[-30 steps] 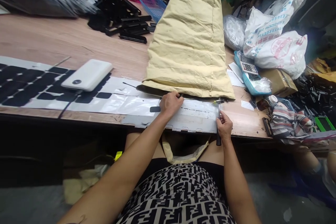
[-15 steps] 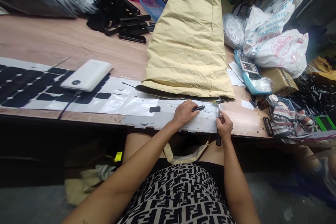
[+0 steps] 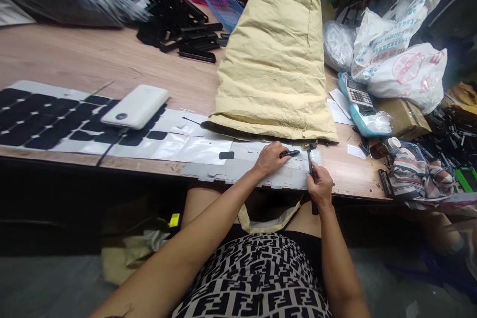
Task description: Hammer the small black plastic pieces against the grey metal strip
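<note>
My left hand [image 3: 271, 158] rests over the grey sheet at the table's front edge, its fingers closed on a small, long black piece [image 3: 292, 153] that sticks out to the right. What kind of part it is, I cannot make out. In my right hand [image 3: 321, 186] is a hammer [image 3: 309, 158], gripped by its dark handle. Its metal head points away from me, just right of the black piece and apart from it. Beneath both lies the flat grey sheet [image 3: 238, 171] with notched edges.
A large yellow cloth bag [image 3: 276, 69] lies behind my hands. To the left, a white power bank [image 3: 137, 107] sits on a dark-patterned sheet [image 3: 48, 121]. Black parts [image 3: 197, 42] are piled farther back. On the right are a calculator [image 3: 358, 93], a cardboard box [image 3: 404, 118] and a striped cloth [image 3: 417, 174].
The hammer's head has tilted left, nearer the black piece, and its handle end has swung slightly right. My left hand keeps its hold. The whole view has shifted a little.
</note>
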